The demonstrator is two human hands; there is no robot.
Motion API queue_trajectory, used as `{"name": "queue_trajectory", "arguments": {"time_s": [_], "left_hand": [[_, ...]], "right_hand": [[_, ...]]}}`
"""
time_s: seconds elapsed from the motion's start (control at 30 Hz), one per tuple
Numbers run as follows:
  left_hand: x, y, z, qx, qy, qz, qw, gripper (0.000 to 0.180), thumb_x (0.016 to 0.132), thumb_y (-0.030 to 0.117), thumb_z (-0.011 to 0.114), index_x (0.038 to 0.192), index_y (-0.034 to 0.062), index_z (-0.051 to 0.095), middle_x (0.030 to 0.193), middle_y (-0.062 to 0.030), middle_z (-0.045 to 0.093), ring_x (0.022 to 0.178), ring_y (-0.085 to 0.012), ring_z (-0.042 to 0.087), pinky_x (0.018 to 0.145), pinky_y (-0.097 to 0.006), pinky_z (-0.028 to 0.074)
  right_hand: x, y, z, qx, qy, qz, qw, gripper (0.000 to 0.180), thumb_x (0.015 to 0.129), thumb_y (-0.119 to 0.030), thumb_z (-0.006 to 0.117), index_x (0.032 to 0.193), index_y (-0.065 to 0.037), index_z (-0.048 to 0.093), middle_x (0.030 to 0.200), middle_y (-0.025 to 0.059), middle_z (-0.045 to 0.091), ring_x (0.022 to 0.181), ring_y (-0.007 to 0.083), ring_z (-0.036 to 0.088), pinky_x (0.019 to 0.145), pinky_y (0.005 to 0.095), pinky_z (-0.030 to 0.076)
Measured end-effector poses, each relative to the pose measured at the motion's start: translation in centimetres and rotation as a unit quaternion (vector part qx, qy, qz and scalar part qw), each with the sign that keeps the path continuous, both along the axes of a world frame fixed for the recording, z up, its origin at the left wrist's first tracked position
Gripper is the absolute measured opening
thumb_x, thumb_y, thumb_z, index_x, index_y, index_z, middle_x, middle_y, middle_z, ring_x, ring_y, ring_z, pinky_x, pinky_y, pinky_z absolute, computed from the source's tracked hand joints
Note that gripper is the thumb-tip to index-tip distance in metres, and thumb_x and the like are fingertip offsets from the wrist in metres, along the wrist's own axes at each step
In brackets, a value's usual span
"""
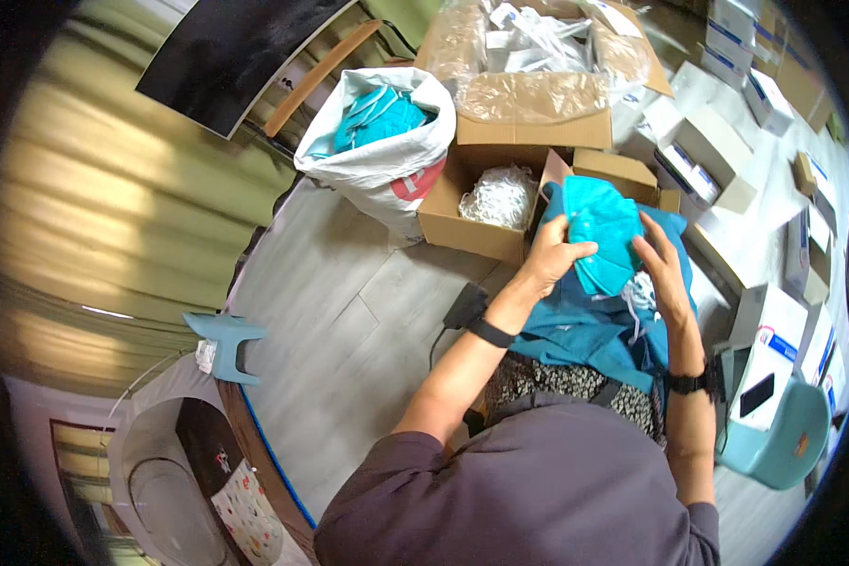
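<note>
Above my lap I hold a turquoise face mask [602,226], perhaps more than one layered together. My left hand [552,257] grips its left edge, thumb across the front. On the opposite edge the fingers of my right hand [662,269] press against it. White ear loops [640,292] hang below, next to the right hand. A blue cloth [575,325] is spread over my lap beneath both hands.
Ahead stands a white sack [377,160] of turquoise masks, beside a cardboard box [472,231] holding white elastic strands [498,198]. Behind it is a larger plastic-lined carton [533,123]. White boxes [703,160] lie at right, near a phone [757,394] and teal stool [783,443].
</note>
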State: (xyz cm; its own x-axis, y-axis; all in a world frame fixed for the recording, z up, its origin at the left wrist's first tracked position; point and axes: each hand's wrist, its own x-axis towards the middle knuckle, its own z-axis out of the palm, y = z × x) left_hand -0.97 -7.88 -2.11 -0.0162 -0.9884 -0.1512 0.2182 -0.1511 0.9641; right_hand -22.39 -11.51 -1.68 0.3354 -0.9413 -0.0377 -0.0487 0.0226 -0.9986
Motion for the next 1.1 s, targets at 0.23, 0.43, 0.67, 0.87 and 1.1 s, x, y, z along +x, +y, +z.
{"name": "queue_trajectory", "arguments": {"time_s": [0.23,0.43,0.67,0.87,1.1], "left_hand": [[17.9,-6.6,4.8,-0.111,0.069,0.278,0.952,0.047,0.078,0.002,0.073,0.122,0.0028,0.055,0.114,-0.0108,0.062,0.1,-0.0269,0.062,0.088,-0.046,0.055],[30.4,-10.0,7.3,0.115,-0.067,0.362,0.923,0.085,0.076,0.039,0.085,0.14,0.0031,0.042,0.128,-0.0174,0.055,0.108,-0.0309,0.059,0.097,-0.046,0.049],[7.4,-5.7,-0.5,-0.128,-0.318,-0.121,0.932,0.112,0.06,0.023,0.093,0.151,0.0087,0.029,0.149,-0.0169,0.038,0.139,-0.0281,0.037,0.112,-0.045,0.035],[-1.8,-3.6,-7.6,-0.208,-0.33,-0.194,0.9,0.134,0.048,0.04,0.095,0.153,0.0052,0.02,0.153,-0.024,0.03,0.141,-0.0388,0.03,0.118,-0.044,0.027],[-5.6,-2.4,-9.4,-0.095,-0.234,-0.144,0.957,0.057,0.077,0.001,0.074,0.13,0.0037,0.053,0.115,-0.0166,0.064,0.104,-0.0256,0.063,0.087,-0.035,0.051]], "right_hand": [[-4.6,0.5,-0.1,0.057,-0.046,-0.061,0.995,0.053,0.099,-0.026,0.056,0.142,0.001,0.042,0.107,0.0106,0.067,0.085,0.0117,0.063,0.065,0.0222,0.045],[-8.0,-0.4,-0.6,0.064,0.016,-0.095,0.993,0.045,0.099,-0.029,0.055,0.135,-0.002,0.052,0.101,0.0075,0.068,0.081,0.0113,0.063,0.064,0.0224,0.044],[-8.4,0.1,-1.1,0.0,0.274,0.029,0.961,0.116,0.055,-0.019,0.095,0.151,-0.008,0.03,0.132,0.0171,0.053,0.083,0.0202,0.064,0.073,0.0342,0.054],[-4.1,0.4,-4.6,-0.056,0.343,0.01,0.937,0.076,0.065,-0.007,0.081,0.133,0.001,0.048,0.104,0.0212,0.059,0.08,0.0337,0.064,0.072,0.0398,0.053],[-1.7,-1.4,-3.5,0.079,0.071,0.17,0.98,0.035,0.086,0.0,0.059,0.121,0.003,0.061,0.106,0.0107,0.069,0.095,0.0195,0.066,0.076,0.0319,0.053]]}}
